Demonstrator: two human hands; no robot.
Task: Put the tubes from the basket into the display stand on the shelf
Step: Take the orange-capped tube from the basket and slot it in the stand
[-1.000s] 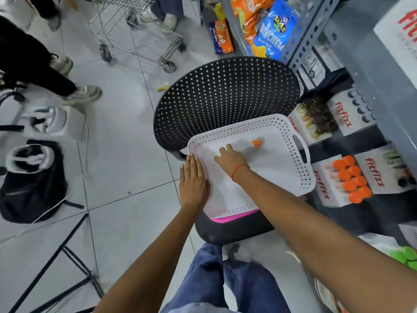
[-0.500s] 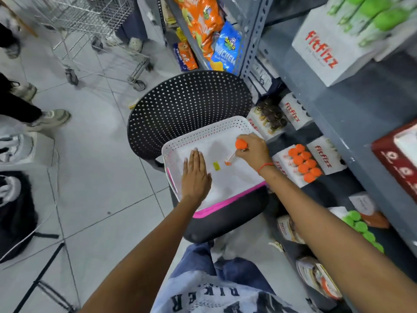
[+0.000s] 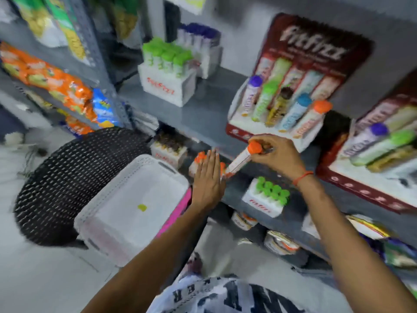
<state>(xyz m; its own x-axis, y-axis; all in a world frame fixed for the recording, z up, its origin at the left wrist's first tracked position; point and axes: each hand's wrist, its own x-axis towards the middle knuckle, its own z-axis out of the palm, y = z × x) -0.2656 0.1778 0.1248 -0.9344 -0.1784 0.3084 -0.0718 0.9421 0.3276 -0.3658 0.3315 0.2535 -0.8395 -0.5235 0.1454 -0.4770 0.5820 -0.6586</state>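
My right hand (image 3: 276,154) grips an orange-capped tube (image 3: 242,159) by its cap end, held tilted in the air just below the red display stand (image 3: 270,129) on the shelf. That stand holds several tubes with purple, green, brown, blue and orange caps. My left hand (image 3: 208,181) is flat with fingers together, hovering past the right rim of the white basket (image 3: 126,213), holding nothing. The basket sits on a black perforated chair (image 3: 74,177) and shows only a small yellow scrap inside.
A second red display stand (image 3: 370,166) stands at the right. White boxes of green-capped tubes (image 3: 167,75), (image 3: 266,199) and orange-capped tubes (image 3: 198,159) sit on the grey shelves. Snack bags (image 3: 56,82) hang at left. The frame is motion-blurred.
My right hand lifted the orange-capped tube out of the basket and up toward the red stand. My left hand left the basket floor and moved right. The view swung up to the shelf.
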